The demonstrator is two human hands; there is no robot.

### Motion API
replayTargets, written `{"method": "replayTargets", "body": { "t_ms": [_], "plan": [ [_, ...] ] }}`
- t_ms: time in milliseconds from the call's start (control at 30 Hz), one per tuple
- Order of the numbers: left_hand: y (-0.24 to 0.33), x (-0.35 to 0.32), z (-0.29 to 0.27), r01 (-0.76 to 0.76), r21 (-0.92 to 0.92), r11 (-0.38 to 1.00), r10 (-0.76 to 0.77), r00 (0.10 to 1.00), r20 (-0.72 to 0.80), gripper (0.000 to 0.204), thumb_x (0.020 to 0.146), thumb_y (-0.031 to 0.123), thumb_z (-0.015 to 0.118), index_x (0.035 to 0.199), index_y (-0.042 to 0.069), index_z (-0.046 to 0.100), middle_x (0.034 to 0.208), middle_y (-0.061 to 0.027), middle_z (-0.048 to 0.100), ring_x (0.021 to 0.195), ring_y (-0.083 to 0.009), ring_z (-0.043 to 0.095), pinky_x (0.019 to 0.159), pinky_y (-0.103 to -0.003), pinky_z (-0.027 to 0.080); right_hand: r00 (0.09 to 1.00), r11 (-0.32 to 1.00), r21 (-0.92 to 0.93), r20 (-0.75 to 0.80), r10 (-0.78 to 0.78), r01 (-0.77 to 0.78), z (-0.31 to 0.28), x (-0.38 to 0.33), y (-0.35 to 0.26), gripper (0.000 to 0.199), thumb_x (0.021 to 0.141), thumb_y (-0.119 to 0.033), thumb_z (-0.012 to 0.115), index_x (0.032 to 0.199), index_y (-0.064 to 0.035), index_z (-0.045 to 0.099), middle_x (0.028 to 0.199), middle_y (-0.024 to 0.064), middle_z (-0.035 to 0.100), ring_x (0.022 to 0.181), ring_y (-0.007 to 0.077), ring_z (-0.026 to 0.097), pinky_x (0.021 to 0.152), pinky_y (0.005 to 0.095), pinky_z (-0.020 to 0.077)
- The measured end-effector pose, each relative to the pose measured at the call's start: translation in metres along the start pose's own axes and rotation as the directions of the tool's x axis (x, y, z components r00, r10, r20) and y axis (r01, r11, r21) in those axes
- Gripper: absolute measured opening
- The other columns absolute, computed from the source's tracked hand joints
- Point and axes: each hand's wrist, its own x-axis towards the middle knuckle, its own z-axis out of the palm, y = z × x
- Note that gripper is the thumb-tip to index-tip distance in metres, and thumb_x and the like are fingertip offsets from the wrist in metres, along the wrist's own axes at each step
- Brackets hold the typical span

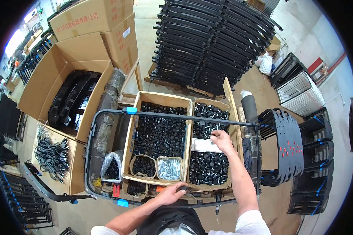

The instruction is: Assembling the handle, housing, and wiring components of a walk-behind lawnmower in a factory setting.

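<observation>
A black metal frame [172, 116] with rounded corners lies across the wooden parts bin [189, 129]. My right hand [222, 141] is over the bin's right side, beside a white box [204, 145]; its fingers are pinched on a small dark piece, probably a black-headed bolt, mostly hidden by the fingers. Black-headed bolts [208, 168] fill the compartment around it. My left hand [171, 195] is at the near bar of the frame, its fingers closed around a small black piece [182, 188]. Short black caps [159, 131] fill the bin's left compartment.
Two small boxes hold black bits [143, 166] and silver screws [169, 168]. A clear bag [111, 167] stands left of them. Cables [53, 154] lie on a carton, near an open cardboard box [41, 96]. Stacked black frames [208, 47] stand behind; black panels [288, 143] hang right.
</observation>
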Motion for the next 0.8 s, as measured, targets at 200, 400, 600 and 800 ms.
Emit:
{"method": "replayTargets", "body": {
  "t_ms": [200, 400, 600, 800],
  "plan": [
    [0.003, -0.024, 0.005, -0.076, 0.149, 0.986, 0.072, 0.997, 0.032, 0.043, 0.107, 0.026, 0.058, 0.146, 0.009, 0.055, 0.128, -0.0125, 0.068, 0.116, -0.0211, 0.065, 0.103, -0.036, 0.050, 0.881, 0.867, -0.235, -0.076, -0.467, 0.439, 0.020, 0.011, -0.085, 0.034, 0.085, -0.006, 0.070, 0.119, -0.0052, 0.070, 0.116, 0.0153, 0.067, 0.107, 0.0301, 0.068, 0.095, 0.0395, 0.0544],
    [-0.019, -0.056, 0.016, -0.013, 0.103, 0.995, 0.031, 0.984, -0.177, 0.041, 0.105, 0.024, 0.060, 0.144, 0.010, 0.057, 0.124, -0.0143, 0.071, 0.113, -0.0238, 0.068, 0.101, -0.037, 0.052, 0.770, 0.628, -0.514, 0.106, -0.629, 0.584, 0.035, 0.050, -0.112, 0.028, 0.085, -0.004, 0.065, 0.114, -0.0066, 0.069, 0.117, 0.0159, 0.068, 0.115, 0.0378, 0.065, 0.100, 0.0469, 0.0527],
    [-0.010, -0.077, 0.038, -0.010, 0.135, 0.991, 0.067, 0.904, -0.423, 0.042, 0.102, 0.022, 0.063, 0.142, 0.010, 0.060, 0.121, -0.0151, 0.071, 0.108, -0.0247, 0.069, 0.098, -0.037, 0.054, 0.694, 0.469, -0.574, 0.264, -0.670, 0.671, 0.032, 0.081, -0.115, 0.020, 0.087, -0.008, 0.065, 0.104, -0.0069, 0.074, 0.109, 0.0169, 0.071, 0.112, 0.0383, 0.068, 0.099, 0.0473, 0.0545],
    [-0.009, -0.083, 0.059, 0.041, 0.195, 0.980, 0.073, 0.836, -0.544, 0.042, 0.101, 0.023, 0.066, 0.142, 0.011, 0.061, 0.121, -0.0151, 0.071, 0.106, -0.0241, 0.070, 0.096, -0.035, 0.054, 0.774, 0.350, -0.783, 0.248, -0.582, 0.514, 0.046, 0.079, -0.137, 0.036, 0.092, -0.035, 0.073, 0.110, -0.0028, 0.074, 0.103, 0.0217, 0.076, 0.102, 0.0375, 0.074, 0.090, 0.0487, 0.0595]
  ]
}}
